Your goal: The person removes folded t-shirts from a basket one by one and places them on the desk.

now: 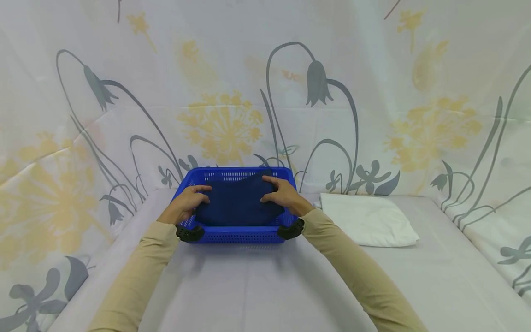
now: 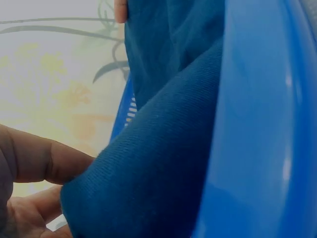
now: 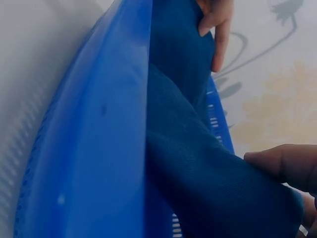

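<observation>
A dark blue cloth [image 1: 236, 203] lies bunched and folded inside a blue plastic basket [image 1: 240, 234] with perforated walls. At its left end my left hand [image 1: 185, 203] pinches the fabric between thumb and fingers, as the left wrist view shows around the cloth's edge [image 2: 133, 168]. My right hand [image 1: 284, 193] grips the opposite end, its thumb and fingers on either side of the fold [image 3: 233, 183] in the right wrist view. Both hands are over the basket's interior, and the near rim [image 3: 106, 134] hides the lower part of the cloth.
To the right of the basket, a folded white cloth [image 1: 367, 219] lies flat on the pale-covered table [image 1: 240, 286]. A flower-printed curtain [image 1: 249, 92] hangs right behind the basket and along both sides. Black straps [image 1: 191, 233] circle the wrists.
</observation>
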A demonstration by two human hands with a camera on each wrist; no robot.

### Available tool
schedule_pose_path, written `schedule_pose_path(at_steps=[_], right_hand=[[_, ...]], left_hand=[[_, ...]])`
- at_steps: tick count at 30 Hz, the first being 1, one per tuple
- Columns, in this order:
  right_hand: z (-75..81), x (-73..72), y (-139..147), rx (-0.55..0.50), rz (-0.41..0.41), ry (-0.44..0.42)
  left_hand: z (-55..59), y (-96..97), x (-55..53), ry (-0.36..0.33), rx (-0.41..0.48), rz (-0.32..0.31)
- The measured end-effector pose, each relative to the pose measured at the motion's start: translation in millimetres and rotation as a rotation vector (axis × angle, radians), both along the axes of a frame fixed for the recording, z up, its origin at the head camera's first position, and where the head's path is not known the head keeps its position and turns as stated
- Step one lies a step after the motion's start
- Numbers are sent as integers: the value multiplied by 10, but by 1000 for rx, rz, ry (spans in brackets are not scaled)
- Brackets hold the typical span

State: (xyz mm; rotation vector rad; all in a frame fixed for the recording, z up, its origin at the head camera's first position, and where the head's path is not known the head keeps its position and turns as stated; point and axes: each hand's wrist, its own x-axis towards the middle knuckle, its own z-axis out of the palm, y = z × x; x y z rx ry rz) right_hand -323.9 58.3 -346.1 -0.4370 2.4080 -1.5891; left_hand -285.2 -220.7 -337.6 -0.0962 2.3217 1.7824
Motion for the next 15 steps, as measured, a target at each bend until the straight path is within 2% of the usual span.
schedule_pose_path(at_steps=[7,15], right_hand=[[53,37,72,-6,-7,43],[158,124,156,-34,6,52]], left_hand=[[49,30,30,26,84,-6],[103,48,82,22,130,-20]])
